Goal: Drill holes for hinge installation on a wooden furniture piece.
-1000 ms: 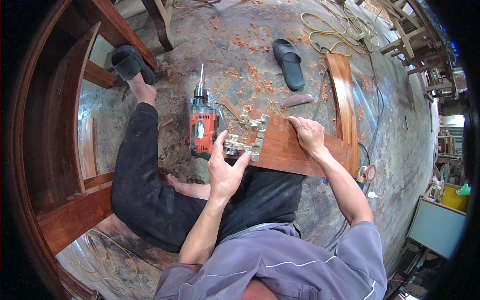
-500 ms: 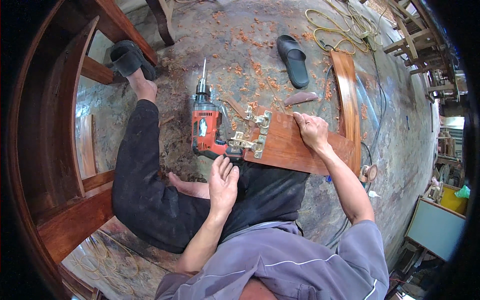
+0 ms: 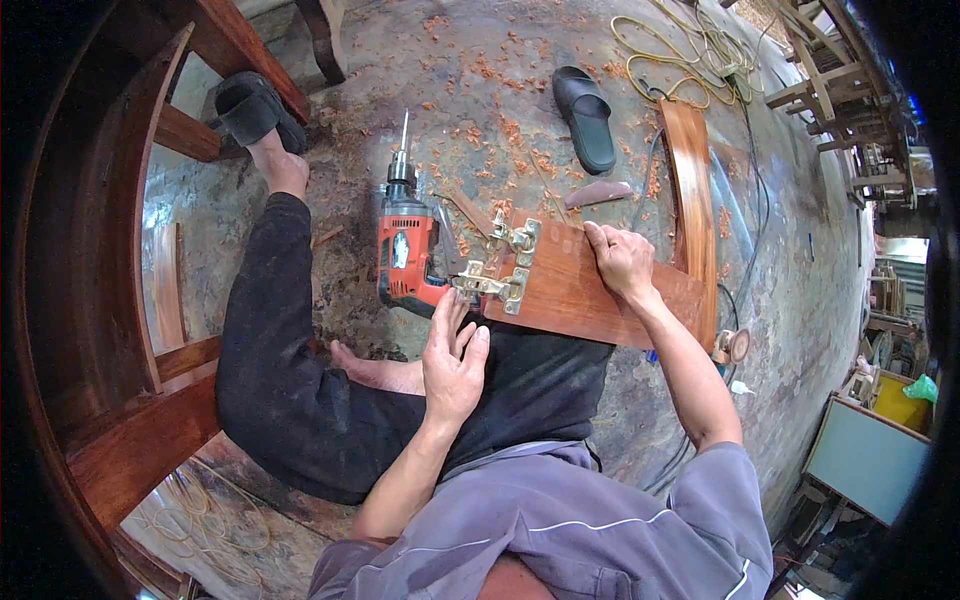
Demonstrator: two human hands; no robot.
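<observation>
A flat reddish-brown wooden board (image 3: pixel 575 285) rests over my thigh, its upper edge gripped by my right hand (image 3: pixel 624 262), thumb on the face. Two metal cabinet hinges, an upper one (image 3: pixel 522 240) and a lower one (image 3: pixel 500 287), are fixed along the board's left end, their arms pointing left. My left hand (image 3: pixel 455 360) is raised by the lower hinge with fingers stretched out, its fingertips close to the hinge arm; whether they touch it I cannot tell. Just beyond lies a red and black power drill (image 3: pixel 405 250), bit pointing away from me.
A wooden cabinet frame (image 3: pixel 140 440) stands at the left. Wood shavings (image 3: pixel 512 130) litter the floor around a black slipper (image 3: pixel 585 120). A long plank (image 3: pixel 690 190) lies at the right, with a yellow cord (image 3: pixel 640 60) coiled beyond. My other slipper (image 3: pixel 258 110) is on my left foot.
My left hand has moved slightly up and to the right, bringing its fingertips nearer the lower hinge. My right hand keeps its grip on the board.
</observation>
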